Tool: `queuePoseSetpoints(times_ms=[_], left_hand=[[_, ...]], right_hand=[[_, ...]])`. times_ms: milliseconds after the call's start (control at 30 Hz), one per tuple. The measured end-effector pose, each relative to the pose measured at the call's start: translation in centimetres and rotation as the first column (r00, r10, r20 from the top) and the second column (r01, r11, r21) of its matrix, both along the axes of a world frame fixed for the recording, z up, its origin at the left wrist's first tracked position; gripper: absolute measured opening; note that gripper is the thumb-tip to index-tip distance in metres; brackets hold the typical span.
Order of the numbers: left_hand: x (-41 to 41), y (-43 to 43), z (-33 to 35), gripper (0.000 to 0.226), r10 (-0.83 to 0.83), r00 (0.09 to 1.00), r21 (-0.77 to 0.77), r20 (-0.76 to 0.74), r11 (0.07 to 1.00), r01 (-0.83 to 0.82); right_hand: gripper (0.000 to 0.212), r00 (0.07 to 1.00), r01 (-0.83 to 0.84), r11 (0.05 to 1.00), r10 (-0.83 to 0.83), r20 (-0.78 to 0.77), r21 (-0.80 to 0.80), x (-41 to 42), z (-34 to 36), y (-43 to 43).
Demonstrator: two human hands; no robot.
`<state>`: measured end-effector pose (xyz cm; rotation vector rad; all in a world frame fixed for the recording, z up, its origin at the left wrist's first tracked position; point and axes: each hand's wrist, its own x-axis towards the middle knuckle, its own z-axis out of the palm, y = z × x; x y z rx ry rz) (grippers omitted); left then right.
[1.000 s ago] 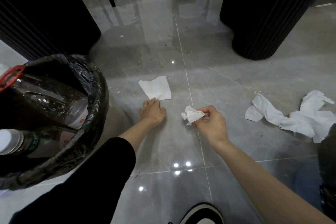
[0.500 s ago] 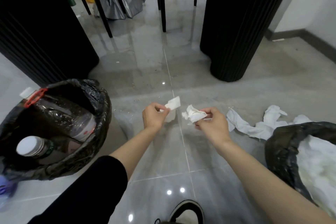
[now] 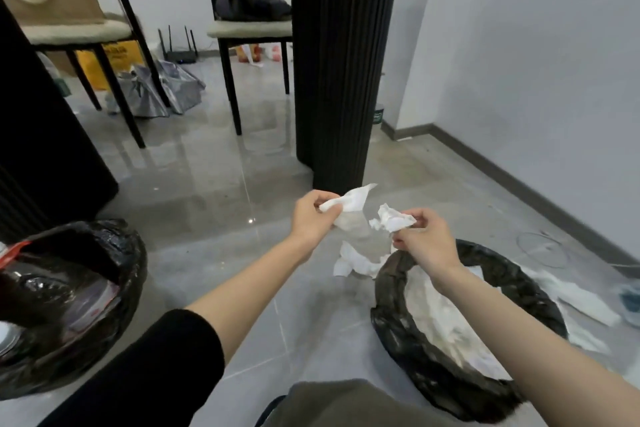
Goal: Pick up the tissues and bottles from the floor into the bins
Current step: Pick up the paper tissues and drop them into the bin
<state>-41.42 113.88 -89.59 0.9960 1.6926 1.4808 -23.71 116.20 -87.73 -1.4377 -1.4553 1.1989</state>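
Head view — entry for the drop-off step.
Left hand: pinching a flat tissue, raised just beyond the far-left rim of the tissue bin, not yet over its opening.
Right hand: fingers curled round a crumpled tissue, above that same rim.
Loose tissue: on the floor, just beside the bin's far-left wall.
Bottle bin: well to the left of the tissue bin.
Handling, as judged — bring both hands over the white heap inside, lower them, then release; light paper likely to drift past the rim.
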Motion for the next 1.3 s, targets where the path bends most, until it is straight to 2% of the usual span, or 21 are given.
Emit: queuePoseSetpoints(times_ms=[100, 233, 367, 433, 467, 567, 633, 700, 800, 867, 1033, 1300], left_hand=[[4.4, 0.2, 1.4, 0.01, -0.11, 0.994, 0.008, 0.02, 0.994, 0.11], [9.5, 0.2, 0.9, 0.007, -0.259, 0.966, -0.056, 0.002, 0.964, 0.259], [12.8, -0.4, -1.2, 0.007, -0.38, 0.901, -0.184, -0.209, 0.92, 0.346], [13.7, -0.9, -2.4, 0.01, -0.466, 0.814, -0.264, -0.347, 0.881, 0.392], [13.6, -1.2, -3.0, 0.016, -0.53, 0.745, -0.327, -0.404, 0.845, 0.424], [14.1, -1.7, -4.1, 0.033, -0.724, 0.482, -0.554, -0.493, 0.689, 0.468], [14.2, -1.9, -4.0, 0.042, -0.746, 0.426, -0.586, -0.512, 0.666, 0.462], [14.3, -2.1, -3.3, 0.053, -0.723, 0.446, -0.557, -0.527, 0.691, 0.462], [13.9, -2.2, -1.3, 0.061, -0.654, 0.565, -0.458, -0.503, 0.756, 0.468], [13.4, -2.4, 0.2, 0.057, -0.618, 0.639, -0.403, -0.458, 0.785, 0.47], [10.2, -3.2, 4.0, 0.05, -0.509, 0.752, -0.31, -0.419, 0.859, 0.408], [2.6, -7.2, 9.0, 0.037, -0.285, 0.851, -0.134, -0.441, 0.959, 0.251]], right_hand=[[0.018, 0.998, 0.042, 0.999, -0.043, 0.05, 0.03, 4.3, 0.4, -0.2], [0.02, 0.973, 0.085, 0.993, -0.1, 0.207, 0.083, 9.5, -0.5, -0.9], [0.014, 0.91, 0.057, 0.986, -0.117, 0.398, 0.159, 13.2, -1.8, -1.9], [0.021, 0.858, 0.002, 0.989, -0.076, 0.507, 0.145, 14.5, -2.6, -2.2], [0.028, 0.823, -0.042, 0.995, -0.016, 0.568, 0.089, 14.8, -3.0, -2.3], [0.045, 0.728, -0.138, 0.988, 0.15, 0.669, -0.071, 16.1, -3.5, -3.0], [0.046, 0.72, -0.161, 0.985, 0.164, 0.674, -0.068, 16.1, -3.1, -3.2], [0.042, 0.737, -0.184, 0.983, 0.157, 0.657, -0.028, 15.5, -2.2, -3.3], [0.036, 0.778, -0.219, 0.975, 0.151, 0.61, 0.037, 13.6, -0.3, -3.3], [0.035, 0.801, -0.232, 0.97, 0.146, 0.58, 0.076, 12.2, 1.2, -3.2], [0.034, 0.813, -0.285, 0.948, 0.162, 0.559, 0.14, 9.0, 5.1, -3.7], [0.033, 0.781, -0.386, 0.899, 0.2, 0.591, 0.205, 2.8, 10.4, -6.2]])
